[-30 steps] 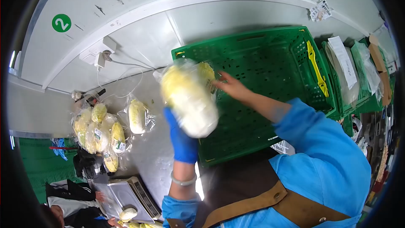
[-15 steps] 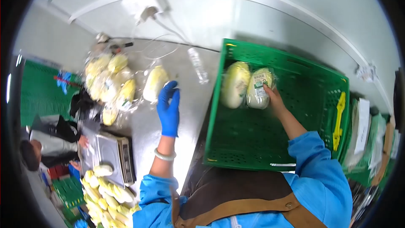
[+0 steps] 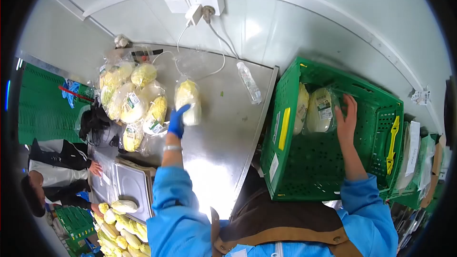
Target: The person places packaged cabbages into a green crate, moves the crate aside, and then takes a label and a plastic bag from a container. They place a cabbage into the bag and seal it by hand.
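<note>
My left hand (image 3: pixel 176 123), in a blue glove, is at the lower left side of a plastic-wrapped napa cabbage (image 3: pixel 188 99) on the metal table. Its fingers close on the cabbage's lower end; the thumb is not clearly visible. Bare and with fingers apart, my right hand (image 3: pixel 346 116) is inside the green crate (image 3: pixel 314 181). It holds nothing and is just right of a labelled, wrapped napa cabbage (image 3: pixel 320 110). Another wrapped cabbage (image 3: pixel 301 109) lies to the left of that one, partly hidden by the crate wall.
Several wrapped cabbages (image 3: pixel 131 107) are piled at the table's left. A plastic bottle (image 3: pixel 249 83) lies near the wall, below plugs and cables (image 3: pixel 208 14). A scale (image 3: pixel 131 188) stands by loose cabbages (image 3: pixel 124 233). Another person (image 3: pixel 59 171) has hands near these.
My right hand has let go of the labelled cabbage and moved off to its right. My left hand has come onto the table cabbage, which is turned slightly. The view has shifted.
</note>
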Tool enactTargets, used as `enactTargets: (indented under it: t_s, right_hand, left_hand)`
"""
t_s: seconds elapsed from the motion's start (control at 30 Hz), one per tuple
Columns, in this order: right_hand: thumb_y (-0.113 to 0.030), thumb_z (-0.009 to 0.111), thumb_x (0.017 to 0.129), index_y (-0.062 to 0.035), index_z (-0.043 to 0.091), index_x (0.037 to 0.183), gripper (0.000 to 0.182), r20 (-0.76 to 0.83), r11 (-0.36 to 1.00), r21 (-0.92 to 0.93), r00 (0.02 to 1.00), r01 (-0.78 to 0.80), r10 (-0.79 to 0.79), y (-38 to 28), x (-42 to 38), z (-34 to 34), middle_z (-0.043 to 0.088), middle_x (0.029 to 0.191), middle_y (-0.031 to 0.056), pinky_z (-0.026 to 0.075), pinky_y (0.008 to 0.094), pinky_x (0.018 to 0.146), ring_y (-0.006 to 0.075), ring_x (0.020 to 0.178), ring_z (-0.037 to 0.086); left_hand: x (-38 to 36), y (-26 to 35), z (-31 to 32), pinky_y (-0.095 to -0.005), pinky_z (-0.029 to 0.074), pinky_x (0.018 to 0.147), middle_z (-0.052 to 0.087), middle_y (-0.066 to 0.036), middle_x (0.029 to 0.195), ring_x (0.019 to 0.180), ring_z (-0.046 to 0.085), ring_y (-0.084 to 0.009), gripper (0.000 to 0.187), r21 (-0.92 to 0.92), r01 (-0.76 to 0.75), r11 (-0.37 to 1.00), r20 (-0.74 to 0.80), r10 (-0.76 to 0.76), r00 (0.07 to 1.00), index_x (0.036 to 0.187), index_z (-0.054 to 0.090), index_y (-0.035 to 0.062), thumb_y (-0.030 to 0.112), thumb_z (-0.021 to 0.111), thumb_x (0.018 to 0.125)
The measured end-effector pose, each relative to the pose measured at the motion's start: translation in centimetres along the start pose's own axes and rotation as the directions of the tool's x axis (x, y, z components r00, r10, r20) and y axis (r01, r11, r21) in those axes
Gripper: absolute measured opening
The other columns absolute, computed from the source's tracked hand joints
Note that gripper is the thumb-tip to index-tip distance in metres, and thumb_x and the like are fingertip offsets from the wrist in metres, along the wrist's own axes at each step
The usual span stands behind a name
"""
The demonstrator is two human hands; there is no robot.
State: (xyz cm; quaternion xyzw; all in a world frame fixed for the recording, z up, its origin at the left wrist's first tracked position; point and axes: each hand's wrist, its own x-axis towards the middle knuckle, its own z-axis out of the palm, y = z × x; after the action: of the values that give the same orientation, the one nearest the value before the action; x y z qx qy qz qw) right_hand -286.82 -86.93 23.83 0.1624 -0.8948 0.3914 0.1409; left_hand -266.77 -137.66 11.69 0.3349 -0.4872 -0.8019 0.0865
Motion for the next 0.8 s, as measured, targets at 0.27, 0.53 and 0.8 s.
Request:
enactTargets:
  t_s: [0.27,0.53,0.8]
  right_hand:
    - [-0.026,0.083,0.066,-0.005,0.026,0.144,0.099,0.531,0.767,0.629,0.79,-0.127,-0.305,-16.8,-2.8,1.2,0.035,0.141,0.0152,0.033,0.0385,0.105,0.0283,0.13,0.037]
    - [-0.04,0.074,0.059,-0.0051,0.031,0.143,0.1,0.072,0.728,0.638,0.961,-0.249,0.265,-2.9,-2.3,-4.3,0.04,0.138,0.0109,0.032,0.0403,0.108,0.0265,0.129,0.039]
    - [-0.011,0.075,0.063,0.0011,0.025,0.142,0.095,-0.035,0.989,0.009,0.988,-0.148,0.148,7.4,-1.3,-2.2,0.034,0.141,0.0188,0.027,0.0383,0.11,0.0318,0.13,0.035]
  left_hand:
    - [-12.9,0.3,14.3,-0.0433,0.039,0.104,0.046,-0.016,0.137,0.124,0.047,-0.0311,0.061,-0.395,0.023,0.918,0.336,0.121,0.934,0.139,0.037,0.0032,0.035,0.052,0.089]
    - [-14.8,4.5,26.0,-0.0354,0.033,0.107,0.041,-0.013,0.144,0.128,0.043,-0.0223,0.071,0.025,-0.447,0.894,0.604,0.342,0.719,0.142,0.036,0.0042,0.011,0.069,0.079]
    - [-8.7,-2.8,4.0,-0.0267,0.045,0.085,0.057,-0.008,0.115,0.094,0.054,-0.0132,0.048,0.372,-0.232,0.899,-0.301,0.353,0.886,0.129,0.05,0.0028,0.01,0.066,0.085]
